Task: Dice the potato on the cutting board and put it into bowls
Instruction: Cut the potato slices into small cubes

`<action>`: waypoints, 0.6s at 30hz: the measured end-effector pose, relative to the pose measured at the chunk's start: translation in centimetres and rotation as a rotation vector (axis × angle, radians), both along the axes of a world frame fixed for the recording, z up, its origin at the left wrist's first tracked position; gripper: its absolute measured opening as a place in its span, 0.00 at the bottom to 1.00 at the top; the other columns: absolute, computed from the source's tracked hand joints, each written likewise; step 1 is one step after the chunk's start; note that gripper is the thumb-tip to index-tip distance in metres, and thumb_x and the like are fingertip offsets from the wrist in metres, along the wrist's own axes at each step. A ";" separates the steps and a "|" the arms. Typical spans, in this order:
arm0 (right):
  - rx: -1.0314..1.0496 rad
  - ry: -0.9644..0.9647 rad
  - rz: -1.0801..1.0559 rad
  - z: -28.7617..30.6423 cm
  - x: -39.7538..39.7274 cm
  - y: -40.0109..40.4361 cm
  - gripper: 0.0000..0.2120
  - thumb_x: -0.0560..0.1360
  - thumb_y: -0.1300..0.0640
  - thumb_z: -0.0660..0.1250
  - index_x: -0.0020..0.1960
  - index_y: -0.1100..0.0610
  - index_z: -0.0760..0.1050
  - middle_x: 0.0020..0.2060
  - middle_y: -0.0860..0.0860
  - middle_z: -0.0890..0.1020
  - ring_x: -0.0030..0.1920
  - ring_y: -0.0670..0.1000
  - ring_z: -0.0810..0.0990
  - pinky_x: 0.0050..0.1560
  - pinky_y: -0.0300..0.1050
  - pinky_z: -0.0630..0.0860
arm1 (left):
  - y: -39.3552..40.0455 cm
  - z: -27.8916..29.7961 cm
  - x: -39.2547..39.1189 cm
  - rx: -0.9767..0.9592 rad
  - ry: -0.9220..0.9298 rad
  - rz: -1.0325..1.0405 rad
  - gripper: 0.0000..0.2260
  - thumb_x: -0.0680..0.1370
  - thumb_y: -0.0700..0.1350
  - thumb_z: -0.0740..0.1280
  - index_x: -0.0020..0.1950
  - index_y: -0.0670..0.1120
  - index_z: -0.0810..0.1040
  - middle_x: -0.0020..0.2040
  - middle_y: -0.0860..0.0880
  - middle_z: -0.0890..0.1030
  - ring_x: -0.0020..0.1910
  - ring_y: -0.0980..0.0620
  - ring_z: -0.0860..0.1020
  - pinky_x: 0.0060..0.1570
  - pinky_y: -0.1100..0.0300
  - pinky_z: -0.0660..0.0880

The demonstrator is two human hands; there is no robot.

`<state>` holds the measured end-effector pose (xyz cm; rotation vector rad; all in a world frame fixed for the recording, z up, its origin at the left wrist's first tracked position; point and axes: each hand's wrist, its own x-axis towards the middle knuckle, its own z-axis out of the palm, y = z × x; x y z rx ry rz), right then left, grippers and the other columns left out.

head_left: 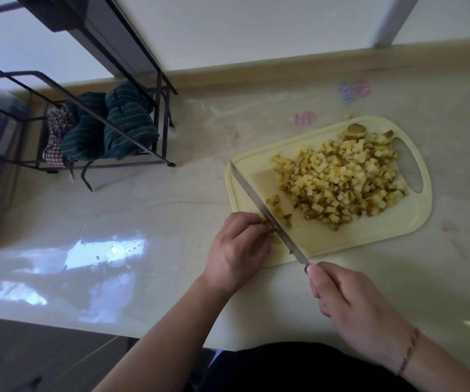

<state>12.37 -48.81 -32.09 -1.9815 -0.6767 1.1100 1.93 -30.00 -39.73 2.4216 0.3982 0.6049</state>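
With most potato diced in a pile [338, 179] on the cutting board [341, 239], our left hand [239, 247] pinches the last strip at its near-left corner, our right hand [352, 304] grips the knife [267, 213], and we see no bowls yet.

Bare forearms; thin bracelet [408, 352] on right wrist.

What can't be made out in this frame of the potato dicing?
Head view only:
- Potato piece under the left hand: curled fingers and the knife blade hide most of it.
- Knife handle: covered by the right hand gripping it.
- Bowls: none in view.
- Items at the left edge beside the wire rack: blurred and cut off.
- Dice count in the pile: pieces too small and overlapping.
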 end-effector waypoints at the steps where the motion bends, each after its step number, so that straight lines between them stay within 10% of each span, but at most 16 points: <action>1: 0.000 0.000 0.005 0.1 -0.2 -0.1 0.29 0.73 0.30 0.50 0.34 0.55 0.67 0.22 0.48 0.67 0.24 0.46 0.64 0.29 0.43 0.63 | 0.0 0.0 0.0 0.000 0.004 -0.008 0.01 0.74 0.33 0.74 0.45 0.36 0.84 0.47 0.42 0.82 0.47 0.45 0.80 0.49 0.57 0.78; 18: -0.050 -0.142 0.053 -1.3 -0.2 2.2 0.26 0.72 0.32 0.46 0.33 0.52 0.67 0.23 0.49 0.70 0.29 0.47 0.73 0.30 0.39 0.65 | 0.1 -0.6 0.0 0.015 -0.044 -0.006 0.03 0.74 0.32 0.74 0.46 0.36 0.85 0.49 0.43 0.85 0.49 0.45 0.82 0.52 0.57 0.79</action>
